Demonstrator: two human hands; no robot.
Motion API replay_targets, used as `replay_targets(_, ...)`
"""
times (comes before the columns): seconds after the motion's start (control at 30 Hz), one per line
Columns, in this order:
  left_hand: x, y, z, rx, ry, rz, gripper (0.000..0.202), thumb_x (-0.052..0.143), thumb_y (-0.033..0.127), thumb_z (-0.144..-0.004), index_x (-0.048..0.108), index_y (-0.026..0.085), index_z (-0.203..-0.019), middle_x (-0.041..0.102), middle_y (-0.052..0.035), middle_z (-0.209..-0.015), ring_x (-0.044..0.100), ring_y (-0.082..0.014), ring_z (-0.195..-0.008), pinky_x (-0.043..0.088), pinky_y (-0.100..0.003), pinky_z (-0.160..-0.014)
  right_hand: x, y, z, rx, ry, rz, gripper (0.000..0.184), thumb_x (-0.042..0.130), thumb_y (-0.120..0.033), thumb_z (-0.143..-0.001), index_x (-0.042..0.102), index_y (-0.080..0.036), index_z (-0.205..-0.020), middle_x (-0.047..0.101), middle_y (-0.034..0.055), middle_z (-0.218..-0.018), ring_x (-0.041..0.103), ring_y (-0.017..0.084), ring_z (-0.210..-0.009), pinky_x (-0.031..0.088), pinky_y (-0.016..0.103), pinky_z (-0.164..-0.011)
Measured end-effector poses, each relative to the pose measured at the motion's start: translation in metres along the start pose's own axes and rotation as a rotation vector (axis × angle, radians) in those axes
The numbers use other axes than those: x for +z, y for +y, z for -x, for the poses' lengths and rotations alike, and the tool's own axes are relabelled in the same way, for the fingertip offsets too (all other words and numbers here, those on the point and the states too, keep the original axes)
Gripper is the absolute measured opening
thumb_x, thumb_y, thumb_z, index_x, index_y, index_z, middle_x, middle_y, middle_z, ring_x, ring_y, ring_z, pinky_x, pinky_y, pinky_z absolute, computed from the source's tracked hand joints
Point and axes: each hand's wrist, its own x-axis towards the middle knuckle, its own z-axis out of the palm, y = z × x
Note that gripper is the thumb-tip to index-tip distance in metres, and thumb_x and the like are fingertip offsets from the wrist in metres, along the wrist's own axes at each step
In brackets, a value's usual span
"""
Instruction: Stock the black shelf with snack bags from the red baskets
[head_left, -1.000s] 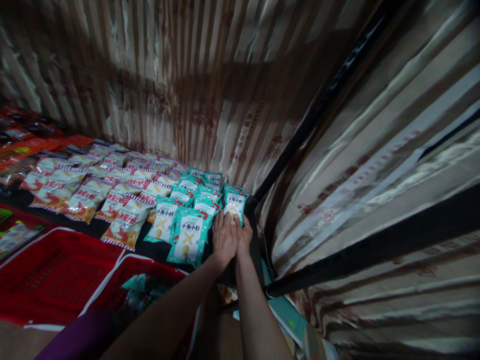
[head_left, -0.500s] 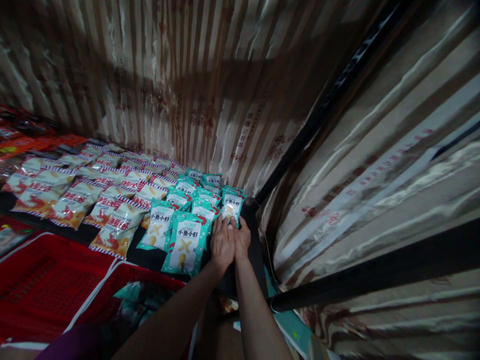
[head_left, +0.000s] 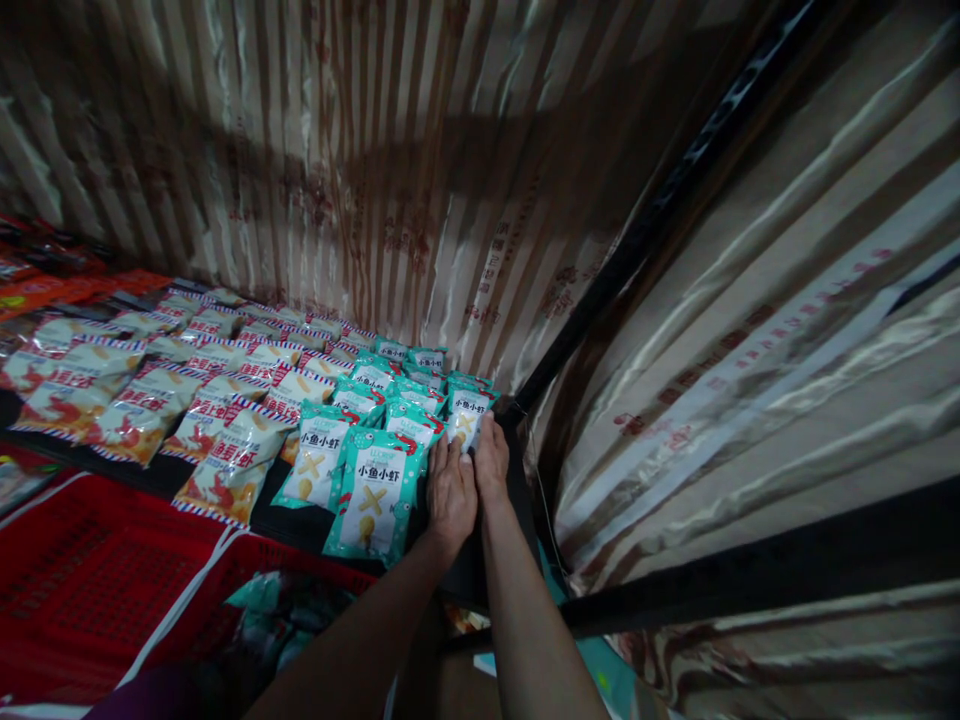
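Note:
Both my hands lie side by side on a small teal snack packet (head_left: pixel 465 413) at the right end of a dark shelf (head_left: pixel 289 515). My left hand (head_left: pixel 450 490) lies flat with fingers stretched forward, touching the packet's lower left edge. My right hand (head_left: pixel 491 460) presses on the packet's right side, fingers extended. More teal packets (head_left: pixel 373 490) lie in overlapping rows just left of my hands. Several orange-and-white striped snack packets (head_left: pixel 217 465) fill the shelf further left.
A red basket (head_left: pixel 90 580) and a second red basket holding teal packets (head_left: pixel 277 610) sit below the shelf's front edge. Striped shiny curtain (head_left: pixel 360 170) hangs behind the shelf and on the right. Black frame bars (head_left: pixel 750 570) run across the right side.
My hands have slid slightly forward and right over the teal packet, fingers flatter. The view has shifted a little to the right.

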Motion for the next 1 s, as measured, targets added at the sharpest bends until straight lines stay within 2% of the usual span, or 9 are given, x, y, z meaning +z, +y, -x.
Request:
replay_targets(0.2,-0.001,0.002,0.001,-0.007,-0.026,-0.014,0.050,0.023,0.032,-0.093,0.048,0.008,-0.131,0.037,-0.0154,-0.145,0.026,-0.0225,-0.139,0.020,-0.041,-0.115,0.001,0.000,-0.021,0.106,-0.015,-0.067,0.083,0.020,-0.075,-0.079,0.070,-0.011,-0.096,0.071,0.0151,-0.098,0.064,0.026,-0.090,0.045,0.033,-0.080)
replay_targets(0.3,0.000,0.001,0.001,-0.009,-0.020,-0.011,0.050,0.023,0.032,-0.094,0.048,0.010,-0.130,0.037,-0.0138,-0.146,0.026,-0.0225,-0.139,0.021,-0.042,-0.115,0.006,0.003,-0.031,0.148,-0.031,-0.084,0.087,0.018,-0.076,-0.078,0.071,-0.009,-0.089,0.072,0.0166,-0.084,0.066,0.026,-0.081,0.047,0.032,-0.074)
replay_targets(0.43,0.002,-0.001,0.000,-0.006,-0.017,0.000,0.050,0.024,0.033,-0.093,0.048,0.011,-0.131,0.037,-0.0131,-0.146,0.025,-0.0223,-0.139,0.021,-0.041,-0.115,0.011,0.010,-0.043,0.124,-0.007,-0.140,0.087,0.018,-0.076,-0.079,0.072,-0.008,-0.087,0.071,0.0144,-0.070,0.066,0.024,-0.068,0.048,0.030,-0.062)
replay_targets(0.53,0.002,-0.002,0.000,0.002,-0.023,-0.002,0.049,0.025,0.032,-0.093,0.047,0.011,-0.132,0.036,-0.0129,-0.146,0.025,-0.0224,-0.139,0.020,-0.042,-0.115,0.011,0.015,-0.049,0.103,0.012,-0.160,0.084,0.020,-0.075,-0.080,0.072,-0.009,-0.087,0.070,0.0124,-0.064,0.065,0.023,-0.062,0.047,0.029,-0.059)
replay_targets(0.77,0.005,0.002,-0.002,0.019,-0.037,-0.047,0.049,0.026,0.031,-0.092,0.048,0.008,-0.130,0.035,-0.0153,-0.147,0.023,-0.0228,-0.140,0.019,-0.041,-0.116,0.005,0.012,-0.040,0.109,-0.040,-0.064,0.089,0.016,-0.078,-0.078,0.072,-0.008,-0.081,0.070,0.0138,-0.067,0.063,0.024,-0.068,0.044,0.030,-0.064)
replay_targets(1.0,0.008,0.004,-0.009,0.003,-0.025,-0.054,0.048,0.027,0.029,-0.092,0.044,0.009,-0.133,0.038,-0.0150,-0.145,0.026,-0.0239,-0.139,0.022,-0.043,-0.115,0.004,0.002,-0.040,0.099,-0.075,-0.153,0.087,0.017,-0.075,-0.080,0.071,-0.008,-0.091,0.072,0.0143,-0.081,0.065,0.024,-0.080,0.045,0.029,-0.072)
